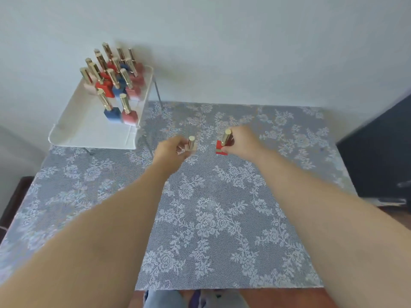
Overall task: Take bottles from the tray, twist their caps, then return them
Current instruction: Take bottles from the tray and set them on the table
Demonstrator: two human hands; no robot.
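Observation:
A white tray (89,130) on thin metal legs stands at the table's far left corner and holds several small bottles (112,83) in red, blue and pink, each with a tall gold cap. My left hand (171,150) grips a pale pink bottle (191,144) over the middle of the table; most of its body is hidden by my fingers. To its right, my right hand (242,142) holds a red bottle (223,145) with a gold cap, low over the cloth. The two bottles are apart from each other.
A grey lace-patterned cloth (211,218) covers the table. A white wall runs behind it. A dark object (378,152) stands at the table's right edge, and dark furniture (15,196) shows at the left. The table's front edge is close to my body.

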